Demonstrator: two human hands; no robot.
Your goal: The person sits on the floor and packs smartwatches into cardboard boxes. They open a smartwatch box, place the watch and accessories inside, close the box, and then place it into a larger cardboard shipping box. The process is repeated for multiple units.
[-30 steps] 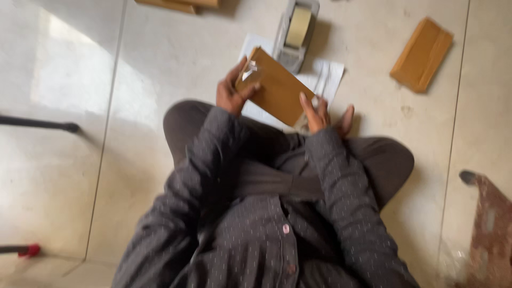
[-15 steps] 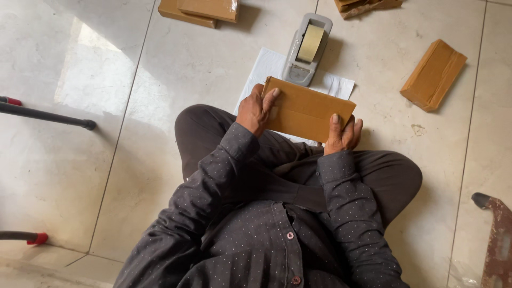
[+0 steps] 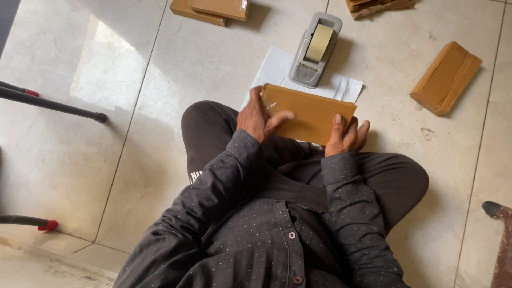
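Both hands are taken up with the flat brown cardboard parcel (image 3: 312, 113) held above the lap, left hand (image 3: 260, 119) at one end, right hand (image 3: 345, 134) at the other. Straight ahead the way is blocked just beyond the parcel by a grey desktop tape dispenser (image 3: 314, 50) standing on a white paper sheet (image 3: 274, 69). Off to the right, a brown wrapped box (image 3: 446, 78) lies well apart, with bare pale floor tile (image 3: 397, 69) between it and the dispenser. To the left the tile is open until a black metal rod (image 3: 50, 104). Stacked brown parcels (image 3: 210, 9) sit farther ahead on the left.
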